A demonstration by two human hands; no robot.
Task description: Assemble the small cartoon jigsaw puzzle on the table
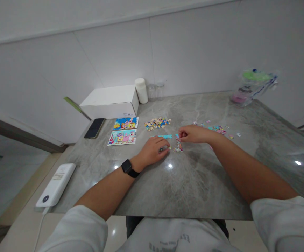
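A partly joined jigsaw puzzle lies on the table, with a light-blue strip (165, 136) at the top and a multicoloured column of pieces (178, 147) on its right side. My left hand (155, 149), with a black watch on the wrist, rests at the puzzle's left. Its fingers are curved, with a gap between thumb and forefinger where small bits of puzzle show. At the upper end of the column, my right hand (192, 134) has its thumb and forefinger pinched at a puzzle piece, mostly hidden by the fingers.
Loose pieces lie in a heap (157, 123) behind and a scatter (218, 129) at right. Two picture cards (122, 137), a phone (94, 128), a white box (110, 101), a white bottle (141, 91) and clear glasses stand left; a power bank (56, 185) sits at the edge; a plastic bag (251, 89) is back right.
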